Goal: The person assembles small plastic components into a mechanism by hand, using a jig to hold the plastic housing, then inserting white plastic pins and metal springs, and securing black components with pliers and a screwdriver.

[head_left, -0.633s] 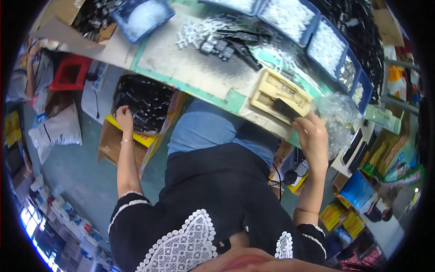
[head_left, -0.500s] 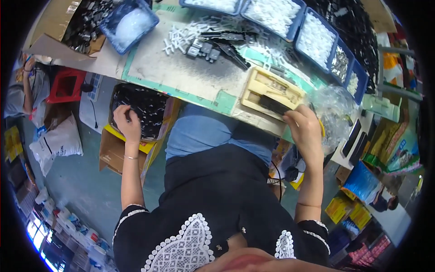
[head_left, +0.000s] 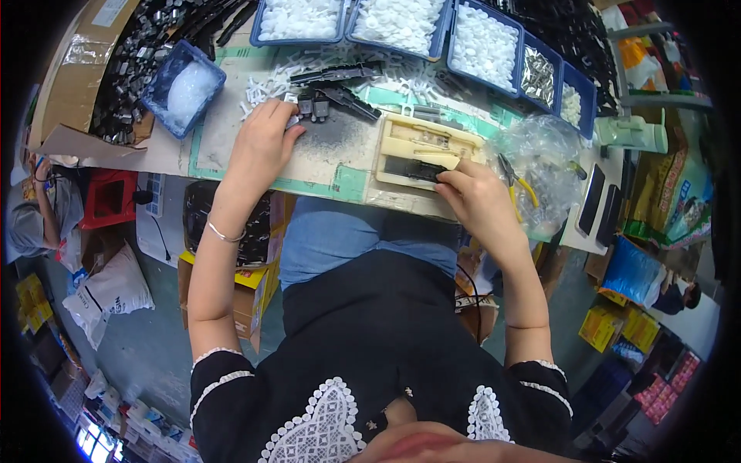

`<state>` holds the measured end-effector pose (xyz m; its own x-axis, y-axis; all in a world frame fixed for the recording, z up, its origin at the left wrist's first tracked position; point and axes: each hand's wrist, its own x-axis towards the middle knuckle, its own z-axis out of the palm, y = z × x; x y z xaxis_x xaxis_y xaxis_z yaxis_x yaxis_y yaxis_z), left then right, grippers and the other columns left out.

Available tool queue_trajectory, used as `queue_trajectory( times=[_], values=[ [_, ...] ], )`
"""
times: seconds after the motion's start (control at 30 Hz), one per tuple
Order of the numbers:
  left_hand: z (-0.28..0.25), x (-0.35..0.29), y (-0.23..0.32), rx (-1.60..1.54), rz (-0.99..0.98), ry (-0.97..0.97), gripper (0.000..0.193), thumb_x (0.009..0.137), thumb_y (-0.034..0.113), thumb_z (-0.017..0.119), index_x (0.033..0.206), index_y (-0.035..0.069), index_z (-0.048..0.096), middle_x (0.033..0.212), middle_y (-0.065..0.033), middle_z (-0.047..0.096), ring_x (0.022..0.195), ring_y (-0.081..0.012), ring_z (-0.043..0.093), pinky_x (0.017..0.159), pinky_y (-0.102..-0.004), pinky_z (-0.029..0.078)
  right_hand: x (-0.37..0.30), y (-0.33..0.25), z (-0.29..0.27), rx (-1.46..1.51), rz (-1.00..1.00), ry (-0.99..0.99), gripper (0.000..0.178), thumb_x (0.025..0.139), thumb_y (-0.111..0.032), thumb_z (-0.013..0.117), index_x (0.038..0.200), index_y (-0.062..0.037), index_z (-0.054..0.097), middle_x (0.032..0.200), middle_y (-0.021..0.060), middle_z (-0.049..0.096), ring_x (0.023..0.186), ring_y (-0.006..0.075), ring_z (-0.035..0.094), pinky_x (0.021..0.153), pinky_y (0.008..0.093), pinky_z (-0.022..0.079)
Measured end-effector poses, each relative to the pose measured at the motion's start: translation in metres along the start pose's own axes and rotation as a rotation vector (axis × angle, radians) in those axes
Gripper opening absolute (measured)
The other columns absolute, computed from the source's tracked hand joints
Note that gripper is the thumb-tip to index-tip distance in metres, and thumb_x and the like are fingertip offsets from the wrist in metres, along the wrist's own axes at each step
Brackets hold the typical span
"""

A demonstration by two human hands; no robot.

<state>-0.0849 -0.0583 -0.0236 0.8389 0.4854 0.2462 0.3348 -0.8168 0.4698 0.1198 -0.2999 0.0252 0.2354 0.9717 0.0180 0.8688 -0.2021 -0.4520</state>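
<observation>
My left hand (head_left: 261,147) reaches onto the table at the edge of a group of small grey blocks (head_left: 312,106) and white Y-shaped plastic pieces (head_left: 266,86). Its thumb and fingers are drawn together; what lies between them is hidden. My right hand (head_left: 480,199) holds its thumb and forefinger at the right end of a long black plastic part (head_left: 411,169). That part lies in the lower slot of a cream-coloured fixture (head_left: 391,136) near the table's front edge. Long black strips (head_left: 340,73) lie beyond the grey blocks.
Blue bins (head_left: 441,54) of white and metal pieces line the far side. A blue tray (head_left: 158,116) holding a clear bag stands at left. Right of the fixture lie yellow-handled pliers (head_left: 527,191) and a clear plastic bag (head_left: 544,147). A box of black parts (head_left: 202,212) sits below the table edge.
My left hand has moved from above the box of black parts up to the grey blocks on the table. My right hand remains at the black part in the fixture. The view has shifted.
</observation>
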Motion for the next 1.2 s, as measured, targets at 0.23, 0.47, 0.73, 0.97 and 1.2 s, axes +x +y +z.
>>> queue_trajectory(
  times=[0.23,0.47,0.73,0.97,1.2],
  values=[
    [0.006,-0.02,0.057,-0.464,-0.105,0.069,0.018,0.086,-0.002,0.052,0.103,0.001,0.06,0.092,-0.013,0.058,0.082,-0.0258,0.058,0.071,-0.0303,0.047,0.008,-0.031,-0.004,0.103,-0.213,0.201,0.027,0.075,-0.008,0.068,0.1,-0.0028,0.061,0.087,0.0111,0.059,0.08,0.0278,0.059,0.069,0.0362,0.047],
    [0.06,-0.014,0.107,-0.775,-0.175,0.23,0.005,0.084,0.004,0.06,0.089,0.001,0.059,0.081,-0.0106,0.058,0.072,-0.0255,0.058,0.063,-0.0307,0.047,0.01,-0.024,0.026,0.057,-0.083,0.284,0.026,0.073,-0.008,0.068,0.096,-0.0027,0.057,0.094,0.0133,0.054,0.086,0.0311,0.056,0.075,0.0387,0.045],
    [0.073,0.0,0.113,-0.41,-0.04,0.226,0.01,0.081,0.008,0.067,0.08,0.001,0.061,0.077,-0.0073,0.052,0.061,-0.0184,0.05,0.054,-0.0293,0.041,-0.008,-0.01,0.027,-0.009,0.101,0.24,0.017,0.073,-0.014,0.07,0.075,-0.0036,0.057,0.084,0.0093,0.05,0.08,0.027,0.054,0.07,0.0377,0.044],
    [0.085,0.0,0.105,-0.717,-0.251,0.237,0.014,0.083,0.005,0.066,0.075,-0.001,0.056,0.084,-0.0067,0.051,0.057,-0.0089,0.046,0.047,-0.0218,0.037,-0.009,0.004,0.03,0.005,0.005,0.264,0.016,0.075,-0.013,0.068,0.073,-0.0035,0.056,0.08,0.0094,0.049,0.075,0.0271,0.053,0.068,0.0375,0.043],
    [0.091,0.002,0.105,-0.647,-0.22,0.275,0.016,0.084,0.005,0.065,0.074,0.0,0.053,0.085,-0.0061,0.05,0.057,-0.0097,0.04,0.049,-0.0249,0.036,-0.009,0.006,0.033,0.076,-0.02,0.294,0.015,0.075,-0.012,0.067,0.073,-0.0031,0.055,0.079,0.0094,0.049,0.075,0.0269,0.053,0.068,0.037,0.043]
  ],
)
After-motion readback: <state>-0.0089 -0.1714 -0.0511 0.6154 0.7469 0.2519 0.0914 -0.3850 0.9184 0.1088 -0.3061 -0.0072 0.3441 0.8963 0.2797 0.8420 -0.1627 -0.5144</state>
